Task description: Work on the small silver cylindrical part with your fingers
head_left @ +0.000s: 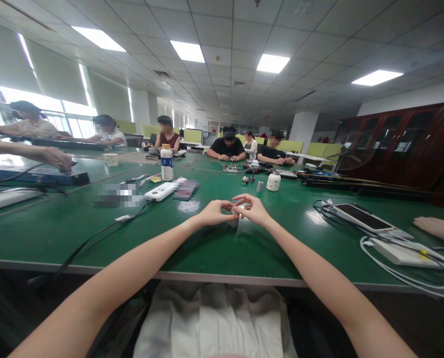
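Note:
My left hand point(217, 212) and my right hand point(255, 211) meet above the green table, thumbs and fingers curled round a small silvery round part point(238, 211). Its exact kind is too small and too covered to make out. Just under the fingers shows a grey cylindrical shape point(233, 223); I cannot tell whether it belongs to the same piece. Beyond my right hand, a small grey metal cylinder point(260, 186) stands upright beside a white jar point(273, 181). Some small metal parts point(245, 179) lie a little to its left.
On the left are a white power strip point(159, 192), its black cable point(91, 239) and a bottle point(167, 162). To the right lie a phone point(363, 218), cables and a white box point(400, 252). A co-worker's hand point(436, 228) rests at the right edge; several people sit opposite.

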Action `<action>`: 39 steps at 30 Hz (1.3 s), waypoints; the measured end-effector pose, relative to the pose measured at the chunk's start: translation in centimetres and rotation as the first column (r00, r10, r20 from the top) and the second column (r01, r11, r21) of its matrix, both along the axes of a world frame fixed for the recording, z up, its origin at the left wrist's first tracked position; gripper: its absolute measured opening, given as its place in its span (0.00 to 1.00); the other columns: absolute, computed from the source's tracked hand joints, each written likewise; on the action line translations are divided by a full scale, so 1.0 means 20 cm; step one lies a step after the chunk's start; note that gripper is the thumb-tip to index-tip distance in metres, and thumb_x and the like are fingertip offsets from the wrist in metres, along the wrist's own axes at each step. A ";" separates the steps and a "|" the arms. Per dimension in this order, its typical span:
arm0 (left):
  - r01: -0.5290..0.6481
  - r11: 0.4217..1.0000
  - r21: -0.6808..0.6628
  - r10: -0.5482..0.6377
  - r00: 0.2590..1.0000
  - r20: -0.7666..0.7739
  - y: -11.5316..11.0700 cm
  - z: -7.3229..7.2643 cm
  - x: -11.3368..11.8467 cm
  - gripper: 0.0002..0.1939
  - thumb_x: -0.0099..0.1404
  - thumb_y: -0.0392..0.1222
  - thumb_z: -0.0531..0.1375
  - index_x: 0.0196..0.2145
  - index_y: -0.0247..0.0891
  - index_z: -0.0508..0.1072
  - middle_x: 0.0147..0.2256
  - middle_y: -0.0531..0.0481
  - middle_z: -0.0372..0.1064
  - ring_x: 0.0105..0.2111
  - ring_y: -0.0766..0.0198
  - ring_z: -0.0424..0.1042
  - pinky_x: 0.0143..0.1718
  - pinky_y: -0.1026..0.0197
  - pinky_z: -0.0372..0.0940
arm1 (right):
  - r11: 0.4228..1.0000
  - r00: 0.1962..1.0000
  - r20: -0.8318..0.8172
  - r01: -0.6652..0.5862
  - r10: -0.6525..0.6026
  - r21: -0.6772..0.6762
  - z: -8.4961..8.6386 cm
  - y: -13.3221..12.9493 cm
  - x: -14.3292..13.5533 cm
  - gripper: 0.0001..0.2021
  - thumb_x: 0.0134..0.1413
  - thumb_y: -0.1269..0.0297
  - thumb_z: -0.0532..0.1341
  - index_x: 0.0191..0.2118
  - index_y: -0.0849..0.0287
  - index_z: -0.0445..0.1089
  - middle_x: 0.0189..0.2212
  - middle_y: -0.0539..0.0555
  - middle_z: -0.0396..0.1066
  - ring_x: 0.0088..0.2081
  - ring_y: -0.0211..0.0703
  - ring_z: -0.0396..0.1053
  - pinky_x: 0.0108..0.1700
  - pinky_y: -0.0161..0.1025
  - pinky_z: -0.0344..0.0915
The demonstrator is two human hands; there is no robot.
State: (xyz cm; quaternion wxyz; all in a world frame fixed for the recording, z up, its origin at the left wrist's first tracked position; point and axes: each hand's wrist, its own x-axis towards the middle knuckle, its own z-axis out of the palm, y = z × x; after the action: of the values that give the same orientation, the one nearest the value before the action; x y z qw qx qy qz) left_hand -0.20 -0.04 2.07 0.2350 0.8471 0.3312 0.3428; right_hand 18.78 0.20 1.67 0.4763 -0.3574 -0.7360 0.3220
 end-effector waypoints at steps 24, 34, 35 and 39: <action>-0.020 0.999 -0.027 0.020 1.000 -0.004 0.01 0.00 0.00 0.24 0.55 0.52 0.67 0.45 0.33 0.78 0.41 0.43 0.80 0.43 0.54 0.77 0.47 0.58 0.68 | 0.956 0.979 0.200 0.021 0.040 -0.294 -0.14 0.24 0.26 0.09 0.63 0.63 0.63 0.43 0.64 0.72 0.37 0.53 0.76 0.37 0.40 0.76 0.41 0.42 0.74; -0.025 1.000 -0.015 0.025 1.000 -0.013 0.00 0.00 -0.01 0.24 0.55 0.54 0.67 0.45 0.35 0.78 0.41 0.44 0.80 0.43 0.54 0.77 0.48 0.58 0.67 | 0.993 0.996 0.033 0.083 -0.081 -0.080 -0.04 0.18 0.18 0.18 0.44 0.54 0.73 0.37 0.61 0.74 0.31 0.57 0.79 0.28 0.41 0.75 0.29 0.36 0.71; -0.025 1.000 -0.015 0.024 1.000 -0.013 0.00 0.00 -0.01 0.24 0.55 0.53 0.67 0.45 0.35 0.78 0.41 0.44 0.80 0.43 0.54 0.77 0.48 0.58 0.67 | 0.996 0.997 0.010 0.073 -0.073 -0.058 -0.02 0.17 0.16 0.20 0.43 0.51 0.72 0.37 0.61 0.73 0.32 0.57 0.79 0.28 0.42 0.75 0.29 0.37 0.70; -0.019 1.000 -0.021 0.018 1.000 -0.013 0.00 0.00 -0.01 0.25 0.55 0.53 0.67 0.46 0.34 0.78 0.40 0.44 0.80 0.43 0.53 0.77 0.47 0.57 0.67 | 1.000 1.000 -0.022 0.011 -0.012 -0.019 0.01 0.09 0.07 0.22 0.38 0.49 0.73 0.34 0.61 0.74 0.31 0.57 0.80 0.28 0.43 0.75 0.30 0.37 0.69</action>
State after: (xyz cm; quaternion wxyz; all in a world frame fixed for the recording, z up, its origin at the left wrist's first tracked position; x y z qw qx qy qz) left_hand -0.34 -0.05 2.14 0.2388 0.8435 0.3441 0.3362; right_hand 20.20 2.04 1.83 0.4826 -0.3626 -0.7257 0.3301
